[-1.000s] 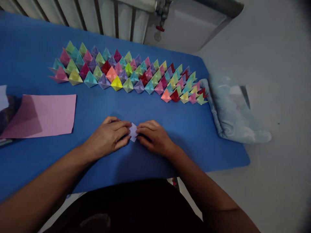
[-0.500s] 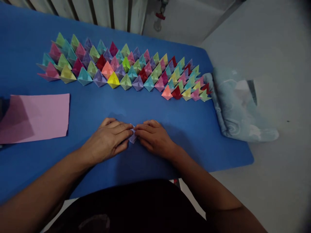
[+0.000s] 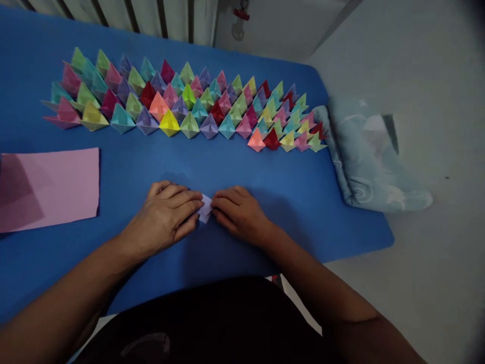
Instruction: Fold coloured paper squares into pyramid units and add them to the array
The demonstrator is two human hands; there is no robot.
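Note:
A small pale lilac piece of folded paper (image 3: 205,209) lies low over the blue table (image 3: 235,167), between my two hands. My left hand (image 3: 168,210) grips its left side, fingers together and partly covering it. At its right edge, my right hand (image 3: 237,212) pinches the paper between thumb and fingers. Only the middle of the paper shows; the exact folds are too small to make out. Beyond my hands stand rows of colourful folded paper boats (image 3: 189,125), set closely together.
To the left lies a flat pink sheet (image 3: 53,187) with a shadow across it. A folded light-blue patterned cloth (image 3: 371,167) rests at the table's right end, against the wall (image 3: 435,101). A white radiator (image 3: 174,20) runs behind the far edge.
My hands have drawn slightly apart, so more of the lilac paper shows between them. The whole view has shifted a little, moving the boats and pink sheet leftward.

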